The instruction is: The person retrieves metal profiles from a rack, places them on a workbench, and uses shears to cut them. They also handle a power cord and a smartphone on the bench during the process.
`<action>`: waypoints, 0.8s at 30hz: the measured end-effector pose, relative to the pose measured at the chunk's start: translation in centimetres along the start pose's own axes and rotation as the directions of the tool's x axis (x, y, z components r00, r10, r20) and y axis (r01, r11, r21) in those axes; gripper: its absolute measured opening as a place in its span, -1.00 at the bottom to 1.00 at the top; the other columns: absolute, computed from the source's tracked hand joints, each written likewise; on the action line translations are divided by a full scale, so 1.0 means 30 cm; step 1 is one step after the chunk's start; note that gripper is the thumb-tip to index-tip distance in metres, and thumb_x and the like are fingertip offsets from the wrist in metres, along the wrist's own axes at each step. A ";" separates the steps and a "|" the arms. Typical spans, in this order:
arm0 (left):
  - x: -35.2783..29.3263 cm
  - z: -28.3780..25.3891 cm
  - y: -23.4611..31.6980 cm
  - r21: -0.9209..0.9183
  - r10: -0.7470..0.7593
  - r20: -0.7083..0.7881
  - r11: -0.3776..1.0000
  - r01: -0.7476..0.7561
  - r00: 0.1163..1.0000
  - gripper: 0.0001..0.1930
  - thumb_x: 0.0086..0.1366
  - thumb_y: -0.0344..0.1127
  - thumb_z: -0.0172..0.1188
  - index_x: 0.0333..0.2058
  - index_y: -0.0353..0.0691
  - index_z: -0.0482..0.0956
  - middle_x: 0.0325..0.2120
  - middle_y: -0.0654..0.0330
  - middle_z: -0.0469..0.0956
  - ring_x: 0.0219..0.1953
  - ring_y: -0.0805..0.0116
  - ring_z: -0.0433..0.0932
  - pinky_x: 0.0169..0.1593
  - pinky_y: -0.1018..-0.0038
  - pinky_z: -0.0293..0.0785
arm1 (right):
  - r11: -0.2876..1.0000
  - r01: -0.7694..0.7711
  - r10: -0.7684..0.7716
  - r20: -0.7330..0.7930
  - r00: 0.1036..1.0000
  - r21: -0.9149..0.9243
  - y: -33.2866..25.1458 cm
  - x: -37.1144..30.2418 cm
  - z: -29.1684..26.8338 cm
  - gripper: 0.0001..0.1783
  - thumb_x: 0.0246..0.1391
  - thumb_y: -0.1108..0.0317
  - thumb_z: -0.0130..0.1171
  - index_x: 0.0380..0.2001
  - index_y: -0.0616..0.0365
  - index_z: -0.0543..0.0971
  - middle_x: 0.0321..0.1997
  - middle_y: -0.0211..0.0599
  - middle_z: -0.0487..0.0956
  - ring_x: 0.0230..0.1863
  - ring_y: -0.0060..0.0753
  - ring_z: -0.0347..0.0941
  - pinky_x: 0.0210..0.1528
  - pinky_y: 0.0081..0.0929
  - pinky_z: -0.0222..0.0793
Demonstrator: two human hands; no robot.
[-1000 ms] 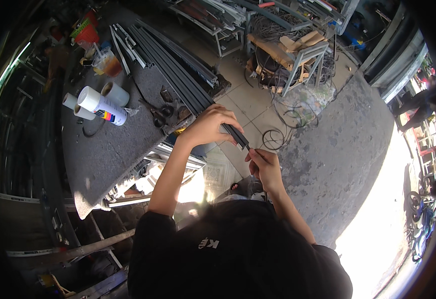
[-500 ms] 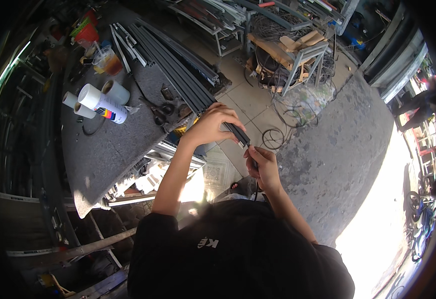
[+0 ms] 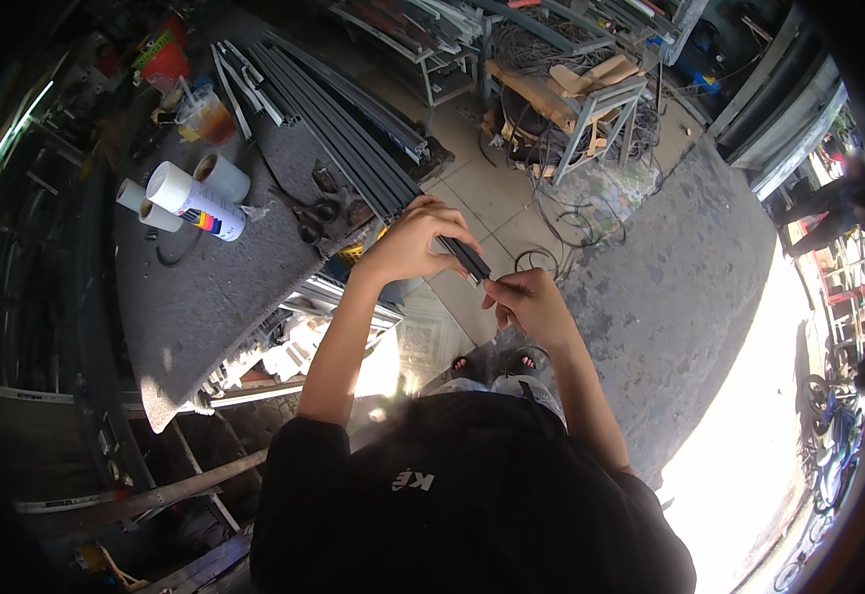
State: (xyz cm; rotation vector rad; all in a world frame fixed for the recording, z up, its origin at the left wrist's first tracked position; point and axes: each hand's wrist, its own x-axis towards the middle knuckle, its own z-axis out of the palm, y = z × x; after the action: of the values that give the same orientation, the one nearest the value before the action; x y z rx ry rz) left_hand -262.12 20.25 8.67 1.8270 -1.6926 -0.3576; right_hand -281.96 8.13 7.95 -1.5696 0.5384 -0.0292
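Note:
A bundle of long dark grey metal profiles (image 3: 338, 139) juts off the workbench toward me. My left hand (image 3: 421, 241) is closed around one dark profile (image 3: 469, 262) at the bundle's near end, thumb below and fingers over the top. At that profile's tip, my right hand (image 3: 529, 302) has thumb and index finger pinched together. A thin black strip seems to be in this pinch, mostly hidden by the fingers. Beyond the right hand, loops of black strip (image 3: 536, 259) lie on the floor.
On the grey workbench (image 3: 225, 307) stand a white spray can (image 3: 195, 203), several pale rolls (image 3: 222, 178), a plastic cup of brown drink (image 3: 210, 121) and black-handled scissors (image 3: 316, 220). Ahead, a metal stand (image 3: 596, 114) carries cardboard and tangled strips. Sunlit ground lies at right.
My right hand has turned, its back now more upward, and stays at the profile's tip. The black strip hanging beneath it no longer shows clearly. My left hand keeps its grip.

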 end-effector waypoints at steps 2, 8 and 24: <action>-0.001 0.001 0.003 -0.013 -0.007 0.003 1.000 0.007 1.000 -0.63 -0.21 -0.27 0.50 -0.31 0.01 0.73 -0.33 0.35 0.60 -0.08 0.30 0.47 0.28 0.31 0.10 | 0.981 0.118 -0.123 -0.022 0.992 -0.155 0.009 -0.003 0.011 -0.67 0.22 0.31 0.13 -0.53 0.34 0.61 -0.78 -0.35 0.44 -0.74 -0.59 0.37 -0.61 -0.54 0.22; 0.001 -0.005 0.008 -0.035 -0.016 0.019 0.999 0.016 1.000 -0.64 -0.21 -0.35 0.49 -0.31 -0.04 0.73 -0.35 0.36 0.59 -0.09 0.33 0.47 0.32 0.30 0.05 | 0.949 0.200 -0.220 -0.060 0.974 -0.243 0.016 -0.019 0.024 -0.67 0.22 0.30 0.14 -0.52 0.34 0.61 -0.78 -0.36 0.44 -0.73 -0.61 0.37 -0.61 -0.53 0.21; 0.005 -0.007 -0.010 -0.056 -0.024 0.018 0.998 0.024 1.000 -0.64 -0.22 -0.22 0.50 -0.32 0.04 0.74 -0.36 0.35 0.61 -0.08 0.29 0.51 0.33 0.30 0.09 | 0.660 0.407 -0.735 -0.427 0.528 -0.632 0.326 -0.175 -0.024 -0.80 -0.14 0.57 0.39 -0.37 0.21 0.62 -0.46 -0.21 0.61 -0.51 -0.27 0.55 -0.46 -0.45 0.42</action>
State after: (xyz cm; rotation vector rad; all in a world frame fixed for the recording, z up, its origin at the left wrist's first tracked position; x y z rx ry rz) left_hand -261.72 20.16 8.69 1.8096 -1.6566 -0.4275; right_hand -289.96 9.55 0.36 -2.1659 0.5340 -1.1226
